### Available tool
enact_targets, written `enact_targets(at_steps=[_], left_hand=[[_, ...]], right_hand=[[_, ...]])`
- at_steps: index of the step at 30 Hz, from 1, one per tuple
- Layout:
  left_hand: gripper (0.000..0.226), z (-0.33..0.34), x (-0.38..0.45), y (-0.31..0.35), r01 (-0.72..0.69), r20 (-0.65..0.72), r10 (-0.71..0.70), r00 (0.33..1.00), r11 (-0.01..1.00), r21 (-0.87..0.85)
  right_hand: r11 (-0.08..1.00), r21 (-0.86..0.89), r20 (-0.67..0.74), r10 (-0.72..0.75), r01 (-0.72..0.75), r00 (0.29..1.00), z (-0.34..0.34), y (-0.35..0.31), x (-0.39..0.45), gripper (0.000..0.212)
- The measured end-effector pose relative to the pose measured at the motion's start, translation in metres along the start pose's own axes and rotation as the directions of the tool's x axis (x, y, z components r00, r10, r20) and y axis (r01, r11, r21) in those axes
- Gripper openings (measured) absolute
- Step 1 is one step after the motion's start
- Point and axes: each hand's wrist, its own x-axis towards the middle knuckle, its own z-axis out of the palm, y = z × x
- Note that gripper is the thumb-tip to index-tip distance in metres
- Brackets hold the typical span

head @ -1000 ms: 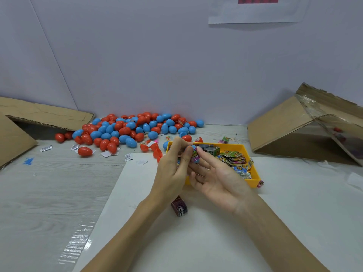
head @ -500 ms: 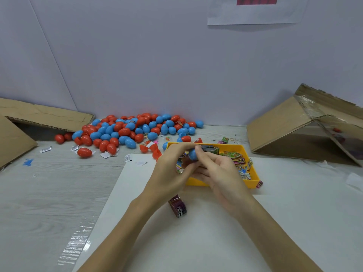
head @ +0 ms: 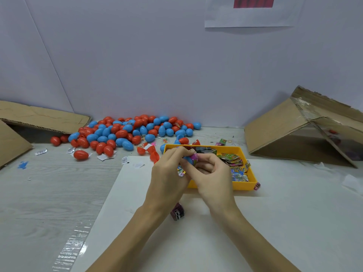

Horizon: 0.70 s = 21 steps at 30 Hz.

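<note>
Now both hands meet over the yellow tray [head: 243, 186], at its near left: left hand [head: 168, 175] and right hand [head: 213, 179] pinch one blue egg [head: 188, 160], a pink packet [head: 195, 156] touching its top.

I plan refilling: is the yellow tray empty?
Not empty. The tray holds colourful packets at its right; left hand and right hand hide the rest.
</note>
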Motion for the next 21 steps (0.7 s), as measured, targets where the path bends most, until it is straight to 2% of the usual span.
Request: enact_targets(at_steps=[6, 15, 21], left_hand=[[0.048, -0.0051, 0.0037, -0.0012, -0.002, -0.011, 0.002, 1.0, 0.999, -0.053], [0.038, -0.0012, -0.0013, 0.0012, -0.049, -0.161, 0.046, 0.986, 0.999, -0.018], [0.032, 0.0007, -0.0016, 0.0012, -0.041, -0.175, 0.031, 0.984, 0.998, -0.056]], right_hand=[[0.997, -0.027, 0.021, -0.073, 0.074, 0.997, -0.002, -0.0005, 0.0026, 0.028], [0.99, -0.037, -0.014, -0.136, 0.135, 0.991, -0.0016, -0.0051, -0.0011, 0.027], [0.99, -0.038, -0.011, -0.134, 0.133, 0.991, -0.0016, -0.0033, 0.0002, 0.028]])
